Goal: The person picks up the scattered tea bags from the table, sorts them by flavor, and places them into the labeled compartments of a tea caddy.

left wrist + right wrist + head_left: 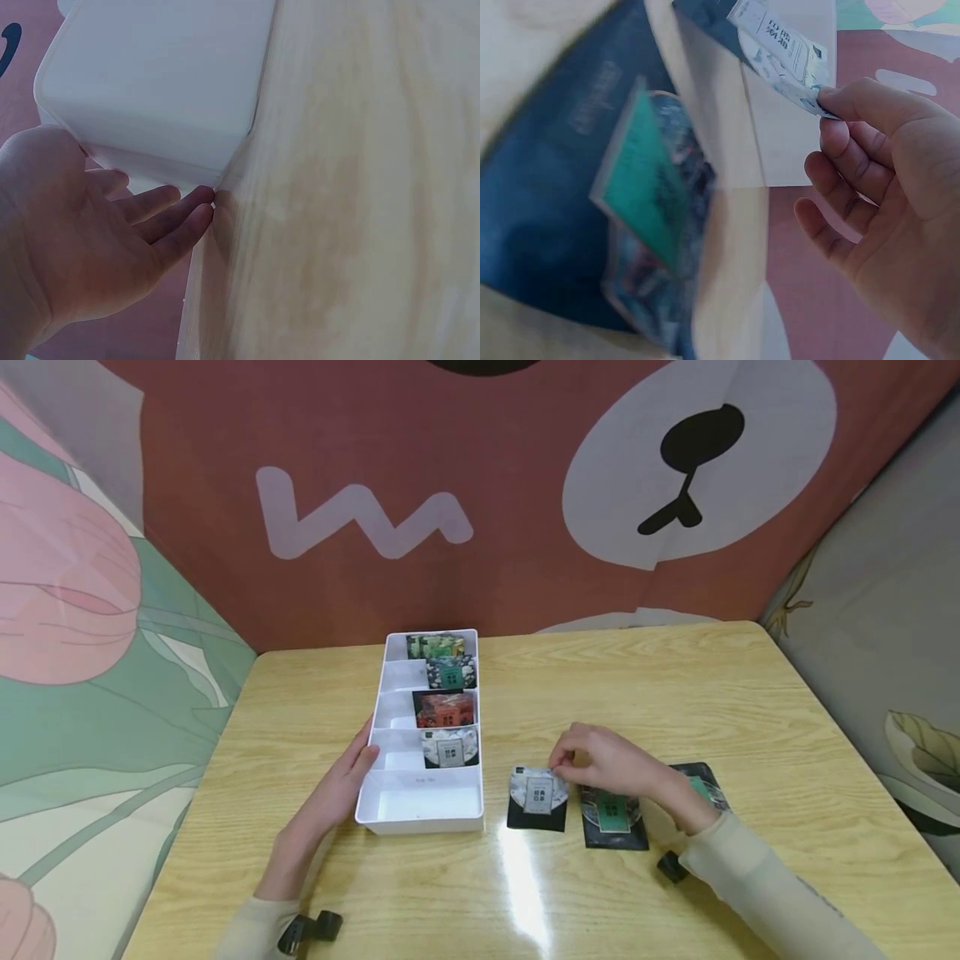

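A white divided box (431, 827) stands lengthwise on the table. My left hand (341, 785) holds its left side, the thumb over the rim; the left wrist view shows the fingers (176, 225) against the outer wall low down. My right hand (600, 760) pinches the upper right corner of a white-and-black tea sachet (538, 797) between thumb and fingertips. That sachet looks tilted in the right wrist view, and its pale label (787, 45) faces up. Under and beside my right hand lies a dark tea sachet with a green label (613, 814).
Four of the box's compartments hold sachets: green (437, 646), dark with a teal label (452, 674), red (444, 710) and white (450, 749). The front compartment (420, 797) shows its bare floor. Another green-labelled sachet (703, 783) lies partly behind my right forearm. Printed cloth walls (450, 585) edge the table.
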Demonstrator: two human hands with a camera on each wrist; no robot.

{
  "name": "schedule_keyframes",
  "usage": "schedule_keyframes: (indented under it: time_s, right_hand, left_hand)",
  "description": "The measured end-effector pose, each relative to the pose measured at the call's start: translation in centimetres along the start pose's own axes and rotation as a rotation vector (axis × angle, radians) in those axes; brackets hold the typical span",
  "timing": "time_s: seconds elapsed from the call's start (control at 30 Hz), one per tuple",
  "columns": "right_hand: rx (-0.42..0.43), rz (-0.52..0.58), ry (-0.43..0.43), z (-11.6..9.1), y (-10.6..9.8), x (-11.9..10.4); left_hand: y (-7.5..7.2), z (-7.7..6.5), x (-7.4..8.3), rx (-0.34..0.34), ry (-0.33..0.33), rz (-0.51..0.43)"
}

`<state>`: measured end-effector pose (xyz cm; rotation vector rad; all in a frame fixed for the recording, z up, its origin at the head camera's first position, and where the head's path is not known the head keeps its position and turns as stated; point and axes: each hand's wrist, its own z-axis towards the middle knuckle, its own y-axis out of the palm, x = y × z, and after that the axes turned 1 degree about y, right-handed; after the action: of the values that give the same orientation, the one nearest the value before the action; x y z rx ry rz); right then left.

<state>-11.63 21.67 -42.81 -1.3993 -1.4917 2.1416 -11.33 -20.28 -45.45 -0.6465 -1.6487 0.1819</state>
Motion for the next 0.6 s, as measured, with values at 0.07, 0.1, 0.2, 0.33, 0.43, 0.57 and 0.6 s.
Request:
schedule_keyframes:
  time_s: [0.07,0.1,0.2,0.33,0.43,0.57,0.6]
  right_hand:
    - [0.015,-0.006,-0.015,0.1,-0.4,-0.2]
    - [0.023,-0.008,-0.023,0.2,-0.6,-0.3]
    - [0.040,-0.008,-0.033,0.5,-1.2,-0.8]
    - [0.065,-0.013,-0.037,0.7,-1.8,-1.1]
    - [0.094,-0.019,-0.045,0.8,-2.1,-1.3]
    - [0.137,-0.021,-0.063,0.9,-2.7,-1.6]
    - [0.146,-0.022,-0.072,1.0,-2.8,-1.6]
  left_hand:
    - [0.0,0.0,0.0,-0.002,-0.001,-0.001]
    - [0.0,0.0,0.0,-0.004,0.001,0.005]
    - [0.0,0.0,0.0,0.001,0.001,0.009]
    - [0.0,-0.1,0.0,0.010,0.039,-0.006]
    - [0.1,-0.2,0.1,0.012,0.063,-0.014]
    - [0.1,-0.4,0.3,0.012,0.060,-0.021]
    - [0.1,-0.4,0.3,0.011,0.060,-0.025]
